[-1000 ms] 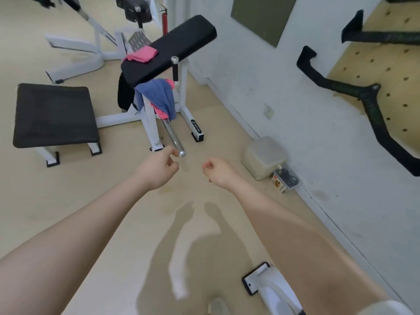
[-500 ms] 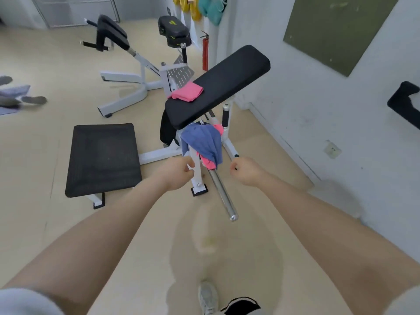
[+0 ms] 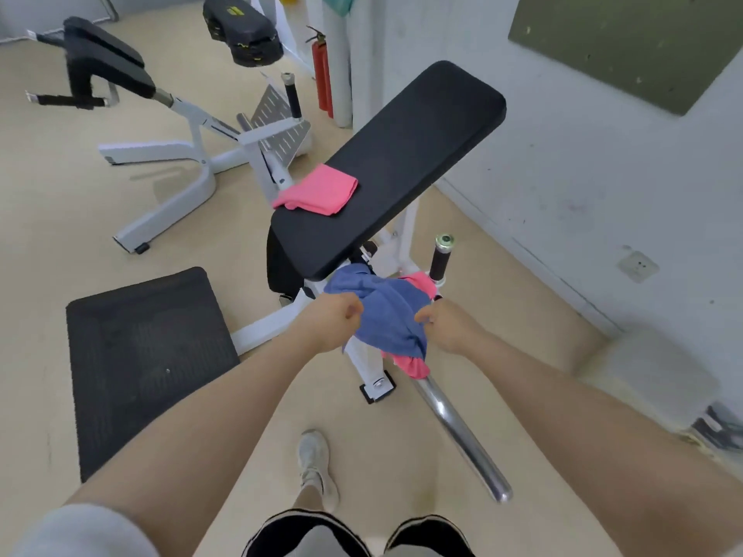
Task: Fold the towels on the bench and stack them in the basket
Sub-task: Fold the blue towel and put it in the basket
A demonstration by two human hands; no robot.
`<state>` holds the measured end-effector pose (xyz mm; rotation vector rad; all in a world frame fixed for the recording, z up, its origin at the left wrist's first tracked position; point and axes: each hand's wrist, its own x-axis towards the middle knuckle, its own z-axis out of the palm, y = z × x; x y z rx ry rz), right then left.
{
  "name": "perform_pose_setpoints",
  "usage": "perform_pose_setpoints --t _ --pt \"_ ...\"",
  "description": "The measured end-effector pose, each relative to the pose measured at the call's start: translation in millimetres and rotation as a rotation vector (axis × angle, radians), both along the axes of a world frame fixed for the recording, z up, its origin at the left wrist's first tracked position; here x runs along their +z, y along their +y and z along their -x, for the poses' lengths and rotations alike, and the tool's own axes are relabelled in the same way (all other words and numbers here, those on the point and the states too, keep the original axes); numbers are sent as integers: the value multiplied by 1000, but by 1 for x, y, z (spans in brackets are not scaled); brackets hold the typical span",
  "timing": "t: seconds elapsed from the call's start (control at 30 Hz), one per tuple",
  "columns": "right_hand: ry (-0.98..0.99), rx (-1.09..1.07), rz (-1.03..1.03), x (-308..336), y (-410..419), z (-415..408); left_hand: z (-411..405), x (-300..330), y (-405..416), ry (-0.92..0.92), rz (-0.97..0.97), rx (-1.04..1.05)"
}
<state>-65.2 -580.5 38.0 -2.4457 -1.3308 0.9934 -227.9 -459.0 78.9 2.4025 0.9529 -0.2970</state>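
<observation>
- The blue towel (image 3: pixel 388 315) hangs bunched over the white frame just below the front edge of the black table (image 3: pixel 402 166), with a second pink towel (image 3: pixel 410 365) showing underneath it and draping onto the chrome bar (image 3: pixel 462 432).
- The left hand (image 3: pixel 333 321) sits at the towel's left edge, its fingers (image 3: pixel 354 311) curled in; they seem to be touching the cloth, though a real pinch cannot be confirmed.
- The right hand (image 3: pixel 450 325) sits at the right edge, fingers curled too, apparently nipping a fold of blue fabric.
- The towel lies directly between the two hands, slightly ahead of them, so neither is clearly nearer; its crumpled mass hangs roughly downward.
- A folded pink towel (image 3: pixel 321 190) rests on the table's lower left corner, well apart from both hands.
- No basket can be identified with certainty; a pale boxy thing (image 3: pixel 651 379) stands by the wall on the right.
- Judging by this, the next move is lifting the blue towel free without dragging the pink one along.
</observation>
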Motion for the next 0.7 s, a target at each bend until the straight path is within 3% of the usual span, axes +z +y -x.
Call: perform_pose_setpoints --t 0.17,0.3,0.57,0.7 --pt "-59 -192 94 -37 76 -22 -44 -21 102 20 87 -107" --pt "-62 -229 157 -69 115 -42 -80 -33 157 -13 211 -29" --pt "22 -284 258 -131 146 -71 -113 -87 202 18 399 91" --pt "-75 -430 213 -155 150 -68 -116 -104 209 88 469 123"
